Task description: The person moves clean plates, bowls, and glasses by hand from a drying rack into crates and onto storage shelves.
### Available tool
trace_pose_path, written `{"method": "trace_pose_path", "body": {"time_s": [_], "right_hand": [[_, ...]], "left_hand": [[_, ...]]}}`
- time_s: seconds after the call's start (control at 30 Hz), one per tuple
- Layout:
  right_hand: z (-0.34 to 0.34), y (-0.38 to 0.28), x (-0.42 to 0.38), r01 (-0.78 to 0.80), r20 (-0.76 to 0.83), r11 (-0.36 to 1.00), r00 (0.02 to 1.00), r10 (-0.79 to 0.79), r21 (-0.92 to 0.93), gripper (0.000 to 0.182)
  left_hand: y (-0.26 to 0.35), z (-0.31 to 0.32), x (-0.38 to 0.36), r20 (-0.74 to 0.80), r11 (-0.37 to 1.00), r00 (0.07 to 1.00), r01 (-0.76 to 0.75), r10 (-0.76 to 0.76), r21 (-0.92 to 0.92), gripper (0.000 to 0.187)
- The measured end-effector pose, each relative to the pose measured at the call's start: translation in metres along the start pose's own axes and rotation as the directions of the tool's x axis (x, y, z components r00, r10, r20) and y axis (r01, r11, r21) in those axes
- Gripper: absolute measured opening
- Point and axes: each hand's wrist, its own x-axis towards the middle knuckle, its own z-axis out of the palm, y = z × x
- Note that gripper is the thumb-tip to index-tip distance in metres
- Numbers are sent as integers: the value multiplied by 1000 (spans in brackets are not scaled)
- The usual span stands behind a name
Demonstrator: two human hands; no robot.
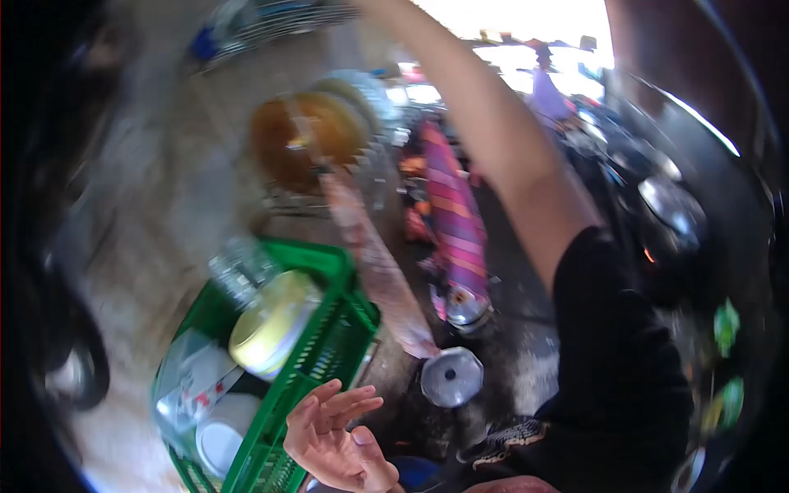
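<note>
My left hand [341, 440] is raised at the bottom, fingers loosely curled and apart, holding nothing. It is nearest to the right side of a green plastic crate [267, 415]. Inside the crate are a yellowish tub [275, 324], a clear jar [244, 271] and a white container [226, 440]. My right arm [509, 148] stretches up past the top edge, so my right hand is out of frame. Near that edge, left of the forearm, is a blurred wire rack [279, 25].
A round brown dish [304, 140] stands in a rack at upper middle. A pale cloth [378, 271] and a striped pink-purple cloth [456, 214] hang nearby. A round metal lid-like piece [452, 377] lies below them. Metal pots [672, 205] are at right.
</note>
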Motion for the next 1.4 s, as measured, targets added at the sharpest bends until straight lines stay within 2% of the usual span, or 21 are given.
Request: {"method": "trace_pose_path", "body": {"time_s": [0.03,0.07,0.17,0.2,0.27,0.3,0.33,0.37,0.4,0.5,0.57,0.63,0.7,0.73,0.83,0.9,0.97,1.1,1.2,1.33,1.4], "right_hand": [[-1,-20,-42,55,-112,998,992,-50,42,32],[-9,-38,-102,171,-213,972,955,-204,-162,32],[-21,-65,-258,334,-91,927,932,-352,-170,27],[-43,-85,-305,212,190,917,970,-154,-337,26],[-89,-130,-381,120,181,835,983,-25,-538,21],[-117,-154,-409,18,196,764,970,142,-645,22],[-149,-179,-429,-36,158,688,963,216,-724,23],[-182,-211,-446,-90,111,605,952,287,-791,24],[-216,-252,-458,-140,45,518,944,328,-844,27],[-294,-388,-473,-233,-164,160,919,358,-959,33],[-314,-479,-467,-231,-272,-162,909,316,-960,34],[-336,-570,-468,-225,-348,-440,912,220,-869,28],[-360,-663,-471,-215,-405,-655,902,151,-725,30],[-371,-716,-474,-329,-580,-710,804,136,-622,34],[-397,-866,-497,-469,-739,-781,673,-13,-413,27],[-411,-959,-515,-523,-906,-841,409,-106,-138,28],[-393,-992,-506,-391,-992,-917,125,30,-77,28],[-367,-999,-505,-581,-938,-785,-345,-2,216,68],[-370,-1022,-528,-495,-985,-867,-119,128,-53,67],[-362,-1045,-507,-372,-950,-919,-311,-7,128,67],[-366,-1081,-516,-360,-914,-933,-388,118,32,63]], "left_hand": [[-4,0,-7,42,999,999,-1,3,-42,54],[-10,-1,-14,88,996,996,4,4,-91,53],[-13,3,-35,225,958,973,111,-51,-263,52],[-15,2,-43,270,942,960,162,-81,-294,52],[-12,3,-59,374,895,922,244,-96,-373,47],[-10,14,-62,309,874,944,53,113,-483,35],[-8,19,-65,364,841,915,56,171,-537,37],[0,24,-74,409,805,882,60,233,-590,40],[16,32,-88,432,735,896,229,97,-639,41],[29,61,-109,455,793,745,-160,488,-588,43],[93,69,-124,477,561,818,241,322,-792,40],[142,77,-145,532,468,813,385,235,-795,39],[156,95,-166,515,475,694,276,503,-836,30],[166,102,-179,489,464,613,215,621,-859,39],[245,95,-224,556,227,590,539,585,-811,32],[294,93,-245,485,124,556,562,674,-818,32],[338,89,-265,421,36,530,590,736,-806,30],[405,69,-294,260,-102,470,616,843,-781,31],[442,59,-308,142,-168,433,602,890,-780,31],[496,48,-309,53,-215,393,607,918,-765,26],[528,44,-308,31,-217,355,635,934,-741,24]]}}
